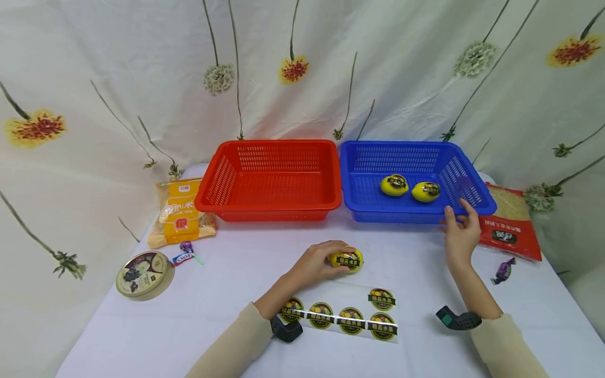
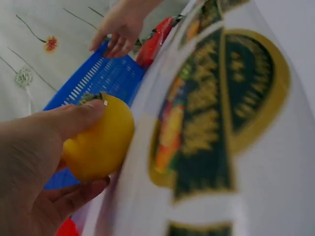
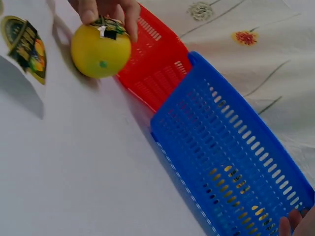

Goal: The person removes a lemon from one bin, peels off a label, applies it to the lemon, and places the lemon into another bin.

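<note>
My left hand (image 1: 321,264) grips a yellow lemon (image 1: 347,259) between thumb and fingers, above the white tablecloth; a black and gold label is on its skin. Just in front of that arm lies a clear sheet (image 1: 331,290) of round fruit labels, partly hidden by the forearm. At the front right of the blue basket (image 1: 392,216), my right hand (image 1: 462,239) has loosely bent fingers against or very near the rim; whether they press on it I cannot tell. Two labelled lemons, one (image 1: 394,185) left of the other (image 1: 426,191), rest in this basket.
A red basket (image 1: 267,215) stands left of the blue one. Farther left are a yellow food bag (image 1: 181,210), a round tin (image 1: 144,274) and small candies (image 1: 185,252). On the right lie a red food bag (image 1: 512,226) and a purple candy (image 1: 503,271).
</note>
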